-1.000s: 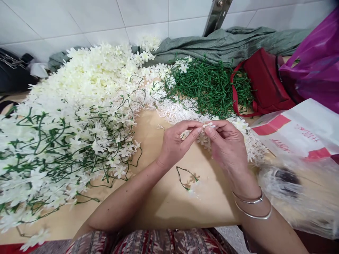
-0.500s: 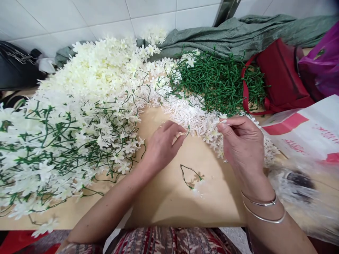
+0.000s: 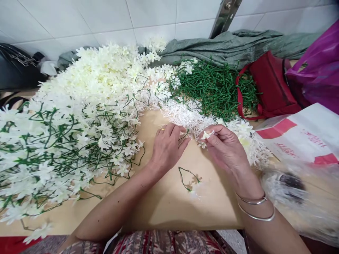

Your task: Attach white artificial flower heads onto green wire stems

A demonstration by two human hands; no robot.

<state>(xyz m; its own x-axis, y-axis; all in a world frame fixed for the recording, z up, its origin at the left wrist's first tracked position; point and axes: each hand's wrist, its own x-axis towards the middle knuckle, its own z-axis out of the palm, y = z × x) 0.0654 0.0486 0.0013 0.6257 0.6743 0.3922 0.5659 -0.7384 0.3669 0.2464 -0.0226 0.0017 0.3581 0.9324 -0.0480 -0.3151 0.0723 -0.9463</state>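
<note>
Flared white blossom (image 3: 207, 134), wiry stem (image 3: 188, 132)

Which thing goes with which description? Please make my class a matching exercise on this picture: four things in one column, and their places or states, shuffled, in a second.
Column 1
1. Left hand
2. Right hand
3. Red bag
4. Black bag

Column 2
A. At the picture's left edge, beyond the flower pile
B. Has a small white flower between its fingertips
C. At the right of the heap of green stems
D. Has a thin green stem at its fingertips

Right pairs: 1-D, 2-B, 3-C, 4-A
</note>
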